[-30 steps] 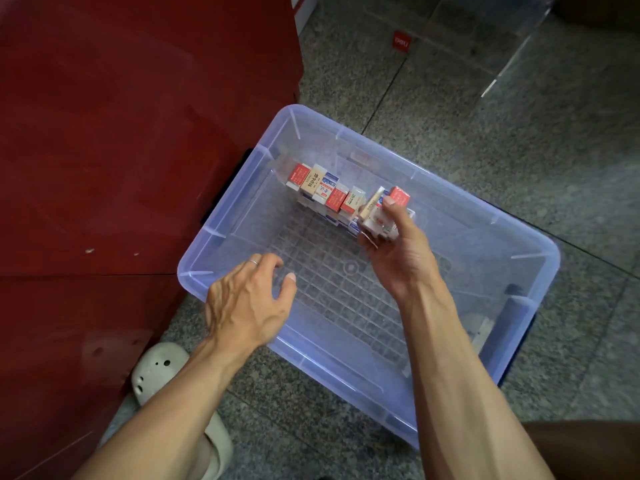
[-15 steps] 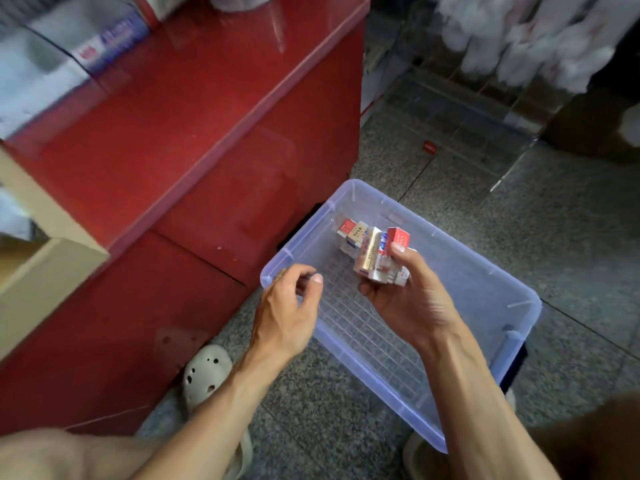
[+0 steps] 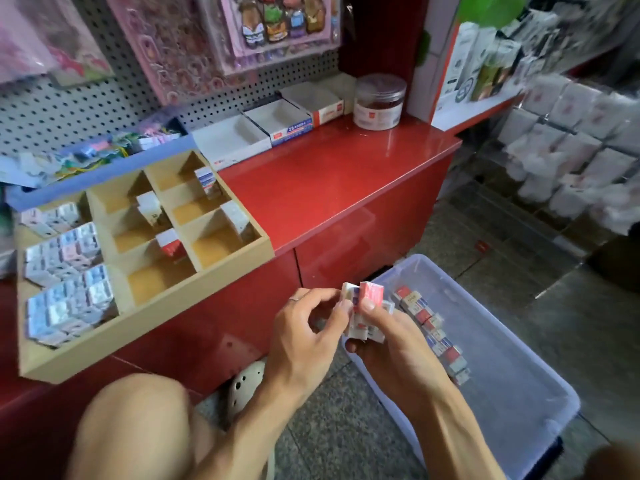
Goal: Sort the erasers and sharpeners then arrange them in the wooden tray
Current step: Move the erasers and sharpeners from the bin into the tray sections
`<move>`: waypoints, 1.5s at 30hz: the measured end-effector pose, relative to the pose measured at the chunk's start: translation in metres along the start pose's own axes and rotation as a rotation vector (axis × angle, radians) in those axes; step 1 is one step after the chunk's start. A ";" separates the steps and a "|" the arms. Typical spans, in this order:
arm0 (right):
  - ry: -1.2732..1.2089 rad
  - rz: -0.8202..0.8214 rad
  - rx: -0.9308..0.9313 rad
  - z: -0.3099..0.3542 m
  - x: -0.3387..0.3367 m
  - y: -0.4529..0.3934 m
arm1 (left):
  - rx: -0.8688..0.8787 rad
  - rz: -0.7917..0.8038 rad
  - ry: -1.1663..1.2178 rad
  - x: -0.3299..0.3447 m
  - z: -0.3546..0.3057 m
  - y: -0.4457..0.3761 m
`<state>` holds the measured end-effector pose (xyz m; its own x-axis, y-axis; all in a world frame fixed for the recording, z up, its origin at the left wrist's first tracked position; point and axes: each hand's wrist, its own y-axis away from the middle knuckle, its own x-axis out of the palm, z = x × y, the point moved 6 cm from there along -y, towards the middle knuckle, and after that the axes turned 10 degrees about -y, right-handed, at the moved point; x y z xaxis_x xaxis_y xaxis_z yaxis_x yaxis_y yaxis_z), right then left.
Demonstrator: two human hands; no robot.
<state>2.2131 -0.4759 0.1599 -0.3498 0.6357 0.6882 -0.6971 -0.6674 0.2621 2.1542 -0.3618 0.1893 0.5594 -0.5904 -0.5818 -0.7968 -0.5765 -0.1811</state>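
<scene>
Nearest to the camera, a bare knee (image 3: 135,420) and two forearms are seen above the speckled stone floor (image 3: 332,434), and a pale perforated clog (image 3: 244,386) is partly hidden behind the left forearm. Just above, a small bundle of boxed erasers (image 3: 363,313) is grasped by both hands: it is cradled in the curled fingers of the right hand (image 3: 391,344), with the thumb pressed on a red-topped box, while its left edge is pinched by the thumb and fingers of the left hand (image 3: 304,334), on which a ring is worn. To the right, on the floor, a clear plastic bin (image 3: 519,393) is placed, and a row of red and white eraser boxes (image 3: 433,330) is laid along its left side. Further back and to the left, the wooden tray (image 3: 166,299) is set on the red surface (image 3: 339,174), with its near edge past the surface's front. Its three left compartments are filled with silvery packets (image 3: 65,271), too blurred to be identified; in the other compartments a few single boxes (image 3: 168,241) are stood. Behind the tray, open white cartons (image 3: 256,129) and a clear round jar (image 3: 379,100) are lined against a pegboard (image 3: 69,109), on which pink sticker sheets (image 3: 270,29) are hung.
</scene>
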 end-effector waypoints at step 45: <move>-0.137 -0.036 0.037 -0.012 0.166 -0.126 | -0.318 -0.183 -0.534 -0.225 0.126 -0.154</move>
<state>2.2354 -0.2818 0.2326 -0.2344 0.6021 0.7633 -0.6833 -0.6605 0.3112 2.1218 -0.0690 0.2486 0.4238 -0.1512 -0.8931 -0.5469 -0.8286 -0.1192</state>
